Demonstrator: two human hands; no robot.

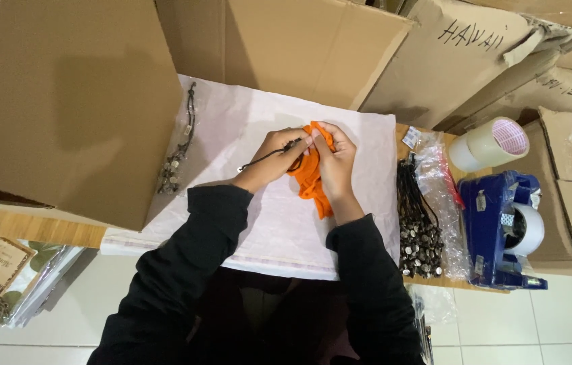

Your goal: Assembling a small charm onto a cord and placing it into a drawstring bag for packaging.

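One head-worn camera looks steeply down, close above the white sheet [279,223].

I see a small bright orange fabric piece [310,177], crumpled and folded, its top pinched up off the table near the middle of the far edge, its lower end trailing toward me. A thin black cord [264,158] runs leftward from its top, slightly curved, lifted.

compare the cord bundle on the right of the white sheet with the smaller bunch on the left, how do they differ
The right cord bundle is large and dense, with many metal ends heaped at its lower end; the left bunch holds only a few cords and ends. The right one lies on the wooden table against a clear plastic bag; the left one lies on the white sheet beside a cardboard box. Both are dark cords with metal ends.
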